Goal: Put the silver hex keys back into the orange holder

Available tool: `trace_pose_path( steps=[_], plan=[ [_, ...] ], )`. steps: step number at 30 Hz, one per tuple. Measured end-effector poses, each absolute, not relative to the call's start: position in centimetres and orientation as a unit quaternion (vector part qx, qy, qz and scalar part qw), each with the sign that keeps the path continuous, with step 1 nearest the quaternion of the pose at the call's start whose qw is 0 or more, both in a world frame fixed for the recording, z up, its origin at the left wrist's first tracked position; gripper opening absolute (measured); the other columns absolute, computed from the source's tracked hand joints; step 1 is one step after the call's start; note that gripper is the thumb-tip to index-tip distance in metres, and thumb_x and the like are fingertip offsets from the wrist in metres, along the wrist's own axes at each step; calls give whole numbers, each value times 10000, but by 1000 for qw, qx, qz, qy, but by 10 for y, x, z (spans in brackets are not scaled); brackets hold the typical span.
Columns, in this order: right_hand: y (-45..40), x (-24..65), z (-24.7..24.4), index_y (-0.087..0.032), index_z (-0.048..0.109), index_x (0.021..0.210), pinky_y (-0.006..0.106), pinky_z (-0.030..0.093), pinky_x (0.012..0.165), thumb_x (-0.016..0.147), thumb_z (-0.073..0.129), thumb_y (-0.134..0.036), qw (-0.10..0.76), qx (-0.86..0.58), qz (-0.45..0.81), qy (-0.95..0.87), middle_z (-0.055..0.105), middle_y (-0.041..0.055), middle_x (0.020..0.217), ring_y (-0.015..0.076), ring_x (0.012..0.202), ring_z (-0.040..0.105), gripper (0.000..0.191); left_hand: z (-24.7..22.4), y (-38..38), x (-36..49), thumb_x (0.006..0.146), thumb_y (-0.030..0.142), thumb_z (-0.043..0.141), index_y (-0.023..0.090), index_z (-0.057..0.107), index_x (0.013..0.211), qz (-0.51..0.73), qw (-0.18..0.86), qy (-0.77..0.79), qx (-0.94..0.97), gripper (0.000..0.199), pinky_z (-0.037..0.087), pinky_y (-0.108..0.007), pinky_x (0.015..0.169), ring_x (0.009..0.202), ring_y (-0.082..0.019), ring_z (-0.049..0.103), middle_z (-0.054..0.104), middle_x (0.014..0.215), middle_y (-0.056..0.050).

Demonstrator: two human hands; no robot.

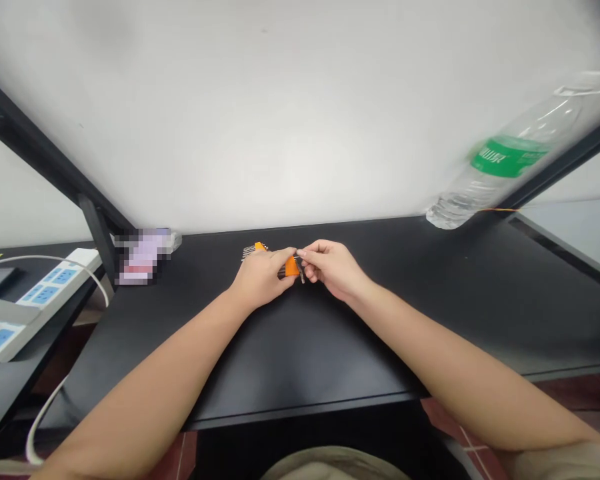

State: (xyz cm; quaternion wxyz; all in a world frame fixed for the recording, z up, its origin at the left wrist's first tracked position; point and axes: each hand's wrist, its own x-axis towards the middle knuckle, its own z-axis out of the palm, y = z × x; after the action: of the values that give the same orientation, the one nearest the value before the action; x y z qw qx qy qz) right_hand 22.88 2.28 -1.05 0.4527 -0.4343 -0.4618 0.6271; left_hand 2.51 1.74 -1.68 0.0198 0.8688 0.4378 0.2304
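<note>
An orange holder (293, 266) with several thin metal keys (249, 251) sticking out at its left lies over the black table. My left hand (264, 275) is wrapped round the holder and covers its middle. At the holder's right end, my right hand (333, 267) pinches a small metal key (301, 261) between thumb and forefinger. The two hands are close together, and much of the small key is hidden by the fingers.
A large clear bottle with a green label (510, 157) leans at the back right. At the left are a white power strip (45, 297) and a pale, partly pixelated packet (145, 257). The black table (300, 360) ends in front of me.
</note>
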Motion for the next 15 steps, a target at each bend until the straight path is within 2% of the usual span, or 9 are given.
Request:
trace_pose_path(
  steps=[3,5,7,9,10,12,14,15],
  plan=[
    [7,215,-8,-177,707,894,249,427,463,792,834,-501,479,-410,655,-417,621,0,664,104,513,538,362,-19,19,23,886,292,668,284,637,1306,236,26,468,851,421,546,-366,851,949,-235,735,782,1112,-24],
    [-3,212,-4,-201,731,1128,245,352,410,834,789,-482,449,-390,694,-406,575,-35,626,94,455,468,411,-22,21,20,891,307,675,285,632,1341,242,24,487,839,453,550,-389,917,1002,-246,740,771,1189,-32],
    [-10,213,-1,-243,642,1390,245,294,380,873,740,-453,398,-374,725,-421,538,-63,589,97,407,417,566,-25,23,16,904,326,674,282,633,1362,246,27,497,832,463,542,-401,984,1037,-247,742,765,1223,-37],
    [-10,217,0,-266,531,1527,250,298,377,908,689,-445,355,-381,714,-468,537,-69,574,108,385,414,664,-26,26,13,904,334,680,275,634,1377,244,41,493,834,478,538,-396,1012,1049,-241,743,765,1226,-40],
    [-8,221,-1,-265,516,1543,256,320,383,923,665,-450,337,-395,689,-506,551,-63,578,114,384,427,664,-26,26,13,898,335,686,270,634,1380,239,49,487,838,488,542,-394,1010,1049,-240,743,766,1222,-41],
    [2,231,-4,-257,594,1474,275,395,430,944,629,-443,307,-443,588,-602,595,-36,613,127,418,479,563,-25,27,13,884,343,698,264,633,1382,227,64,476,847,508,556,-391,987,1045,-245,742,768,1214,-42],
    [16,245,-8,-245,715,1292,301,485,558,949,615,-383,291,-491,425,-702,660,9,724,148,547,571,383,-24,26,14,877,351,703,268,621,1390,218,81,468,853,526,571,-385,955,1041,-246,740,760,1236,-37],
    [24,253,-11,-235,746,1207,317,517,663,931,630,-331,284,-503,327,-748,691,36,821,171,678,623,314,-23,25,15,874,349,707,273,610,1396,217,91,465,854,536,578,-380,940,1040,-244,738,753,1257,-34]
  ],
)
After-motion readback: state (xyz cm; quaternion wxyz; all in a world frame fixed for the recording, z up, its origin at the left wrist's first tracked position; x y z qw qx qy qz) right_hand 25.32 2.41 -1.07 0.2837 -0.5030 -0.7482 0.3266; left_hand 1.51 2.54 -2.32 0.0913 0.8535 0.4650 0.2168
